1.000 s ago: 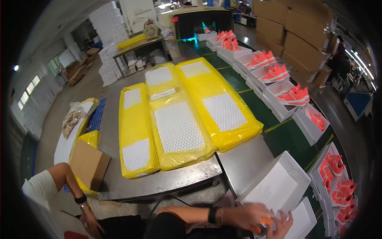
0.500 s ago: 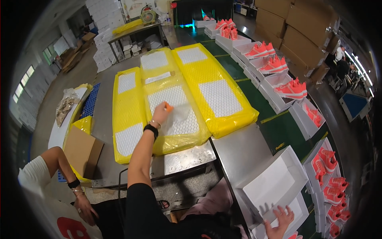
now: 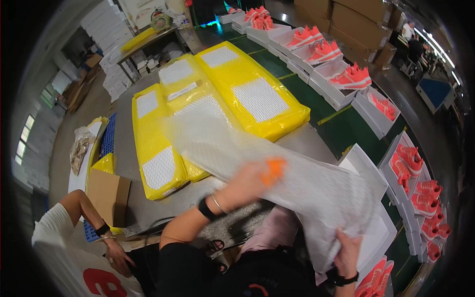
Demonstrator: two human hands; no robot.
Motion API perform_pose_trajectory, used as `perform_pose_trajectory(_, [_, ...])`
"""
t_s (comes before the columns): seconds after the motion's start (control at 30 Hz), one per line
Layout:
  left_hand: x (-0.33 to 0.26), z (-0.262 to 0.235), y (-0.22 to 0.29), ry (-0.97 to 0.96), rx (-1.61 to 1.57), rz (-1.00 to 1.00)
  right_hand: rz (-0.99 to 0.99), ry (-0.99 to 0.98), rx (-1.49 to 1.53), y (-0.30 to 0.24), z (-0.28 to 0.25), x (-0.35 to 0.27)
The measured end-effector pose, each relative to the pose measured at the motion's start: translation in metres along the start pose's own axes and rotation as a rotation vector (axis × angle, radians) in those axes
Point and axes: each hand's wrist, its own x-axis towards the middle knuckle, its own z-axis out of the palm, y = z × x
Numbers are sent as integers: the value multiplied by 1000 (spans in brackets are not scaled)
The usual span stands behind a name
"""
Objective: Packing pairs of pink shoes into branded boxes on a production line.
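A large sheet of thin, translucent white tissue paper [image 3: 316,190] stretches from above the yellow packs to the right side of the bench. My left hand [image 3: 245,185], smeared by motion, is closed on the sheet's near edge. Something orange [image 3: 273,171] covers or sits at its fingertips. My right hand [image 3: 348,251] pinches the sheet's lower right part. Under the paper, partly hidden, lies an open white shoebox [image 3: 381,240]. Beside my right wrist is a pair of coral shoes [image 3: 376,277]. The middle yellow pack [image 3: 190,91] has an opened top showing white patterned paper.
Two more yellow packs [image 3: 292,116] flank the middle one. Along the green conveyor [image 3: 321,101] stand several open boxes of coral shoes [image 3: 351,78]. A cardboard box [image 3: 106,195] stands at the left. A co-worker's arm [image 3: 91,218] rests nearby at lower left.
My left hand has swept right from the middle pack, drawing out the tissue sheet. My right hand has gone from open above the shoebox to gripping the sheet. The view has shifted.
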Motion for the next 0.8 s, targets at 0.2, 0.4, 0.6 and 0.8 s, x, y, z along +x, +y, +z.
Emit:
perform_pose_trajectory(0.2, [-10, -155, -231, 406, 892, -567, -3, 281, 240, -20, -91, -34])
perform_pose_trajectory(0.4, [-51, -99, -283, 403, 931, -326, 53, 387, 25, 3, -130, -42])
perform_pose_trajectory(0.6, [38, -76, -203, 541, -7, -463, -10, 669, 2, -12, -184, -26])
perform_pose_trajectory(0.8, [108, -27, -160, 350, -614, -255, 149, 707, -182, -9, -281, -23])
